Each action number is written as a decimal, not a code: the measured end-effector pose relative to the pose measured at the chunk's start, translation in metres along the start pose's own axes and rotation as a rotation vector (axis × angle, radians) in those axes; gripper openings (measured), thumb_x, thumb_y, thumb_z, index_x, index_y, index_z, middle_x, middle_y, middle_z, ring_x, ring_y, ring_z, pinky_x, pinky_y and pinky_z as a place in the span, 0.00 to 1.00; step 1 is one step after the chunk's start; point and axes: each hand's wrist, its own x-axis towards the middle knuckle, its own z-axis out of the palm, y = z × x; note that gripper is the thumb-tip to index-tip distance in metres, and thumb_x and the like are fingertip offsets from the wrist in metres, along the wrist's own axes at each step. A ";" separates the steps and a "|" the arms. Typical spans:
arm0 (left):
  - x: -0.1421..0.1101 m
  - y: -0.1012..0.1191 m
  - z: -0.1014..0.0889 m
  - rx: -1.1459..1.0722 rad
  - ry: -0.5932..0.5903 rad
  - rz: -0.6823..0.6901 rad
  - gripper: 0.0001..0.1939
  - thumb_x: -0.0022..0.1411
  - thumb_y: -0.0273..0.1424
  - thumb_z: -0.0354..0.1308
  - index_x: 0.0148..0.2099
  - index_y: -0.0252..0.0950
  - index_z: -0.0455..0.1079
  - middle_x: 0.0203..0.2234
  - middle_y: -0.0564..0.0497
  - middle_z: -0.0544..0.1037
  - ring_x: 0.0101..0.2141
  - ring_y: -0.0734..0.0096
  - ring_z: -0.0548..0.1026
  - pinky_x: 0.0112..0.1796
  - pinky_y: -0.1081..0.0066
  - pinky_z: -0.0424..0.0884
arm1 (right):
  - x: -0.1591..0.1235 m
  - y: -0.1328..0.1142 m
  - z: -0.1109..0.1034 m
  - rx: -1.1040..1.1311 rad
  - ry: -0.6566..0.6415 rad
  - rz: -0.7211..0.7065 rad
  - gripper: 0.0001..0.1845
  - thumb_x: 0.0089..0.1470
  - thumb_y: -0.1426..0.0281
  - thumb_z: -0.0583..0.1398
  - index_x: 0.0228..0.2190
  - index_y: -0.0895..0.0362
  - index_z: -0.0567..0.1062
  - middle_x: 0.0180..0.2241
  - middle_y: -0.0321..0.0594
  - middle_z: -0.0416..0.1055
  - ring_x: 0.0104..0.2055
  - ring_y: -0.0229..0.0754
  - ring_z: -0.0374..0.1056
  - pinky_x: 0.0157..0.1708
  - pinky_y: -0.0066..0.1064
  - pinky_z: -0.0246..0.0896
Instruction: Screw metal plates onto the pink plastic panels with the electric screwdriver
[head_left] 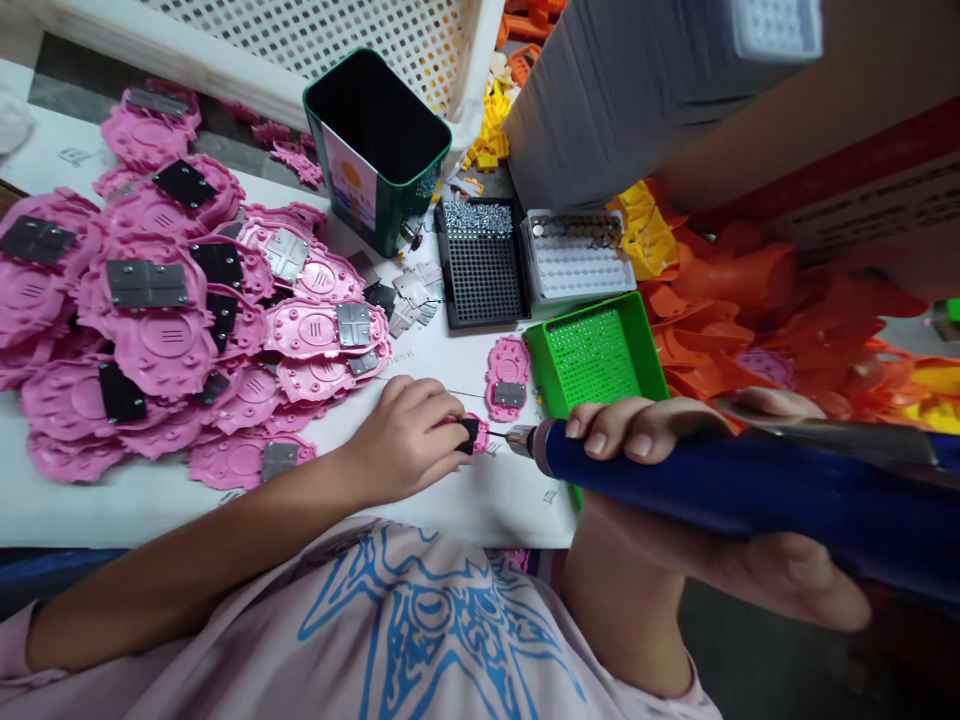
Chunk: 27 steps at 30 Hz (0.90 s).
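My right hand (720, 500) is wrapped round a blue electric screwdriver (675, 475), held almost level. Its thin bit points left and meets the black cover of a small pink plastic part (481, 436) on the white table. My left hand (416, 430) grips that part from the left and hides most of it. Just beyond lies another pink part (508, 375) with a grey cover. To the left, a large heap of pink plastic shells (161, 340) bears black, grey and silvery covers fixed with screws.
A green basket (600, 360), a black screw tray (484, 265) and a clear tray (577, 255) stand ahead. Behind them are a dark green bin (375, 150) and a white perforated crate (322, 40). Loose metal plates (416, 295) lie near the bin. Orange plastic parts (735, 300) pile up at right.
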 end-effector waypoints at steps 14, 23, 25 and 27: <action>0.002 -0.001 0.003 0.081 -0.072 0.067 0.07 0.63 0.34 0.59 0.35 0.37 0.75 0.37 0.52 0.80 0.42 0.61 0.68 0.40 0.61 0.59 | -0.005 0.014 -0.007 0.030 0.005 0.014 0.24 0.47 0.59 0.61 0.47 0.52 0.70 0.27 0.36 0.69 0.27 0.42 0.67 0.31 0.41 0.63; 0.003 -0.001 0.005 0.032 -0.065 0.059 0.10 0.65 0.32 0.56 0.32 0.36 0.74 0.35 0.51 0.79 0.37 0.66 0.68 0.38 0.66 0.64 | -0.009 0.010 -0.006 0.031 -0.024 0.063 0.24 0.48 0.59 0.62 0.47 0.52 0.69 0.29 0.37 0.69 0.29 0.43 0.67 0.34 0.42 0.62; 0.003 0.000 0.005 0.031 -0.069 0.053 0.10 0.66 0.32 0.55 0.32 0.36 0.74 0.35 0.51 0.79 0.37 0.66 0.67 0.38 0.66 0.64 | -0.010 0.009 -0.005 0.008 -0.014 0.064 0.24 0.48 0.59 0.62 0.47 0.52 0.69 0.29 0.36 0.69 0.29 0.43 0.66 0.34 0.42 0.63; 0.003 0.000 0.005 0.031 -0.074 0.046 0.11 0.66 0.32 0.55 0.32 0.36 0.74 0.35 0.51 0.79 0.36 0.67 0.67 0.38 0.66 0.64 | -0.010 0.009 -0.004 -0.011 -0.012 0.068 0.24 0.48 0.58 0.62 0.46 0.52 0.68 0.29 0.36 0.69 0.29 0.43 0.66 0.34 0.42 0.64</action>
